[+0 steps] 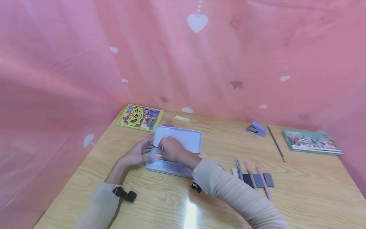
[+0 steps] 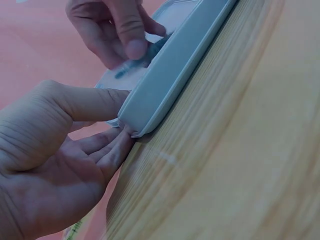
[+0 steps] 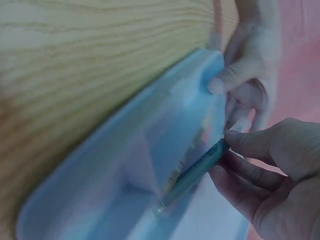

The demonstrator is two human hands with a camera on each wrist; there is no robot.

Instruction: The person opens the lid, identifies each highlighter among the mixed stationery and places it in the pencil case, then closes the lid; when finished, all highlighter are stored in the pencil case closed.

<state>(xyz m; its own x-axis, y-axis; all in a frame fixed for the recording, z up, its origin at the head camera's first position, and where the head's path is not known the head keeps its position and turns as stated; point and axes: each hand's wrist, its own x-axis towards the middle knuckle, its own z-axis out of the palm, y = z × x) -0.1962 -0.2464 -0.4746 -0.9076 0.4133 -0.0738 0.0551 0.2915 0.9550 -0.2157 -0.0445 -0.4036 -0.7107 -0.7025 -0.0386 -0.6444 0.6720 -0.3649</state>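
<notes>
A pale blue pencil case (image 1: 167, 167) lies on the table with its lid (image 1: 188, 136) folded back. At the case's left end my left hand (image 1: 136, 154) holds it, thumb over the rim and fingertips low against the outside, as the left wrist view shows. Above the tray, my right hand (image 3: 280, 175) pinches a teal pen (image 3: 197, 167) with a clear tip between thumb and fingers. Beneath that pen, a yellowish stick with print (image 3: 182, 160) lies in the case. A divider (image 3: 145, 165) crosses the tray. In the head view the right hand hides the pen.
Right of the case lie several pens (image 1: 249, 171) and dark blocks (image 1: 258, 180). Farther back are a purple stapler (image 1: 256, 128), a pencil (image 1: 276, 143) and a green box (image 1: 311, 142). A yellow booklet (image 1: 140, 117), a binder clip (image 1: 168, 124) and a cream strip (image 1: 182, 118) lie behind.
</notes>
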